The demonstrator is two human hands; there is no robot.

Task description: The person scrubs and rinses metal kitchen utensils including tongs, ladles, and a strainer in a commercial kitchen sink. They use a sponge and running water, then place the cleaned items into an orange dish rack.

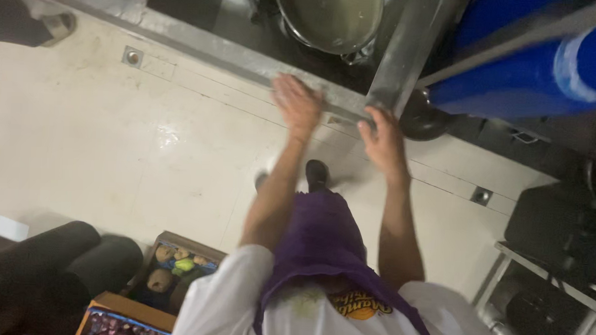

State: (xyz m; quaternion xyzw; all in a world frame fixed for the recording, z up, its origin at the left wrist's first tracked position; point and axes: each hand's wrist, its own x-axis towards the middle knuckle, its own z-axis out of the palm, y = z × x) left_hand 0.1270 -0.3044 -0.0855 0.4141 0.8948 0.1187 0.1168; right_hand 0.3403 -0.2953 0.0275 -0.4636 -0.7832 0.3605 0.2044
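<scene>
My left hand (pixel 296 104) is raised in front of me, fingers spread and holding nothing, blurred, just at the edge of a long metal counter rail (pixel 203 46). My right hand (pixel 383 141) is beside it, fingers apart, fingertips against the rail where a metal post (pixel 410 45) meets it. It holds nothing. Below the hands I see my purple apron (pixel 322 235), white shirt and a black shoe (pixel 316 172) on the pale tiled floor.
A large metal pot (pixel 331 15) sits beyond the rail. Blue barrels (pixel 516 76) lie at the upper right. Cardboard boxes of produce (pixel 180 266) and black bags (pixel 39 270) are at the lower left, a metal rack (pixel 547 292) at the lower right. Another person's shoe (pixel 56 26) is at the top left.
</scene>
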